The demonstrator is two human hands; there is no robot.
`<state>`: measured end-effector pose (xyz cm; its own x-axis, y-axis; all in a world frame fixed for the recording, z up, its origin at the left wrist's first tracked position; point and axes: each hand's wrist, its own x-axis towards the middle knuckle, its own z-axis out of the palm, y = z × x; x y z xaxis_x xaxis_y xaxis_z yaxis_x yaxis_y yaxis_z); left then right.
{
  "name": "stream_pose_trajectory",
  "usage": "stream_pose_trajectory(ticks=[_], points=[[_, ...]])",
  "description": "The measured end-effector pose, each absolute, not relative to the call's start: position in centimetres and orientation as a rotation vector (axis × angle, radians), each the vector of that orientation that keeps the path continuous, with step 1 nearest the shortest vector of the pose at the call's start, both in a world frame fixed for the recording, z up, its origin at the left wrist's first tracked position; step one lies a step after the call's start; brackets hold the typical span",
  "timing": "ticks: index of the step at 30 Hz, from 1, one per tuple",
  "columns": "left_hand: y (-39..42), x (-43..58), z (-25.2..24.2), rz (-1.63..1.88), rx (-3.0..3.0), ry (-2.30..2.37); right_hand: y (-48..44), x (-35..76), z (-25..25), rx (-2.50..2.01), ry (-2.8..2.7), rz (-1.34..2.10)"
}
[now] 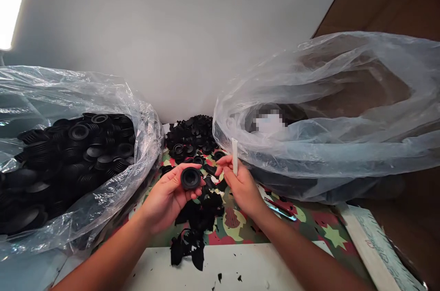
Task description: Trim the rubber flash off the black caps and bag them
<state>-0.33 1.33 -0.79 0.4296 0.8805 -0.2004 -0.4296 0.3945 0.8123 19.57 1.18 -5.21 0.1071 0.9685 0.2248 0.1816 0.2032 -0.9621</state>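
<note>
I see 2 bare hands at work over a patterned cloth [233, 223]. The left hand [168, 194] is clamped on a black ring [191, 178], thumb and fingers round its sides, its hollow face turned up toward the person. The right hand [244, 188] grips a white stick [235, 157], which points upward from the fist; stick and ring are apart, with a small gap between the hands.

Below and between them, torn black scraps [202, 208] lie on the cloth and spill onto a white board [240, 263] at the near edge. Behind is a heap [192, 130] of more black bits, against the grey wall [172, 34].

To the left, a clear bag [149, 121] holds many black ribbed parts [80, 133]. To the right stands a 2nd clear bag [330, 158], its contents partly blurred. A red tool [280, 207] lies beside the right wrist.
</note>
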Motion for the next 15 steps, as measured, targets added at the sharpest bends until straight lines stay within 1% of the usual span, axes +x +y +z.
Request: stream_pose_trajectory(ticks=[3,11,13,15], points=[[1.2,-0.4,-0.6,0.923,0.747,0.704,1.8,20.1,-5.5,-1.347,-1.504,0.673],[0.3,-0.3,0.5,0.951,0.882,0.722,3.7,20.5,-6.4,-1.431,-1.700,0.526],[0.2,-1.0,1.9,0.977,1.077,0.803,4.1,20.4,-6.7,-1.448,-1.747,0.481],[0.0,-2.4,4.2,1.066,1.476,1.009,4.4,20.4,-6.8,-1.484,-1.784,0.456]])
